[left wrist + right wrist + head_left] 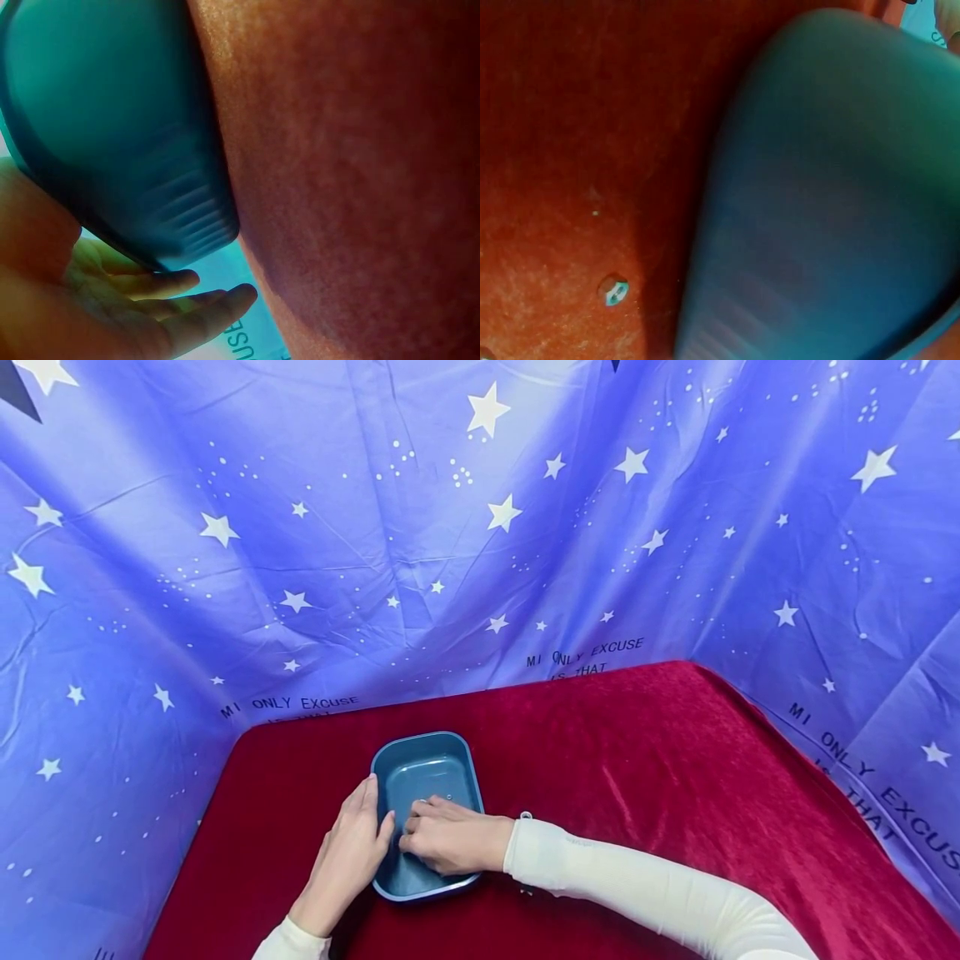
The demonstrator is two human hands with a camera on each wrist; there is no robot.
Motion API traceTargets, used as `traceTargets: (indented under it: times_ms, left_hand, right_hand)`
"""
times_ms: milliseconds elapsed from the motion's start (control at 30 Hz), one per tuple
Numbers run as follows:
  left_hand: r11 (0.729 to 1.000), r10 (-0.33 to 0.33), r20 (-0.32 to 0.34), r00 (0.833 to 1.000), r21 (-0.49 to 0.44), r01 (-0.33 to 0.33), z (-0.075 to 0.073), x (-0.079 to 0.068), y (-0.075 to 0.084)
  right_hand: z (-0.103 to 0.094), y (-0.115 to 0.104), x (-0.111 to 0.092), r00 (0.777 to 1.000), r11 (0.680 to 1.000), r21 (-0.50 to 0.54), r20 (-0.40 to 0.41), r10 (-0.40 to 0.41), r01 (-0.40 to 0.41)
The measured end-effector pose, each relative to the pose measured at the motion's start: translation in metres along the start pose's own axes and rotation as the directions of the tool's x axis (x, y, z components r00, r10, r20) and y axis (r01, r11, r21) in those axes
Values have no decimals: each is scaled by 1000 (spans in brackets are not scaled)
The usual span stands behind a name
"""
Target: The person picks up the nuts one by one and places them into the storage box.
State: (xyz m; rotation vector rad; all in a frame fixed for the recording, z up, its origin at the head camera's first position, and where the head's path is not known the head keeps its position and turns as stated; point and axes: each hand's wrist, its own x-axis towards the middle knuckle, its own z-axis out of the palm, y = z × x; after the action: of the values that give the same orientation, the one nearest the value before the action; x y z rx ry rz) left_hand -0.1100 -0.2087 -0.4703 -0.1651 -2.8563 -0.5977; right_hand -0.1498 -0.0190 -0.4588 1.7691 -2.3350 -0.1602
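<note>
Left hand [347, 845] rests straight-fingered against the blue tray [422, 777]; right hand [448, 840] curls inside, its grasp unclear.

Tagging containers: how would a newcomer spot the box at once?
In the head view, find the red cloth below the starry curtain. On its left half sits the round-cornered box. Its open top and blue-green colour set it apart from the red around it.

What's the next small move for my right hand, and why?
I'd perhaps lift your right hand out of the blue container toward the small shiny piece on the red cloth, since that piece lies outside while your left hand is at the container's side.
</note>
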Motion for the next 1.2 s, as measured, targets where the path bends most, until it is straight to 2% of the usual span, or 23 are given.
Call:
traceTargets:
  times_ms: [267,700,933,1200]
  left_hand:
    - [1000,-2,6,1000,-4,2,1,-1,0]
    - [999,-40,45,998,5,39,-2,-1,6]
    - [999,-36,36,999,-8,37,-1,-1,4]
    - [1000,-30,31,999,-8,30,1,-2,3]
  right_hand:
    - [-8,4,-7,999,999,18,-8,38,-38]
    - [-32,18,-38,993,989,112,-70,101,-92]
    - [-48,30,-68,971,967,210,-161,178,-143]
    - [-53,41,-98,947,931,277,-148,285,-237]
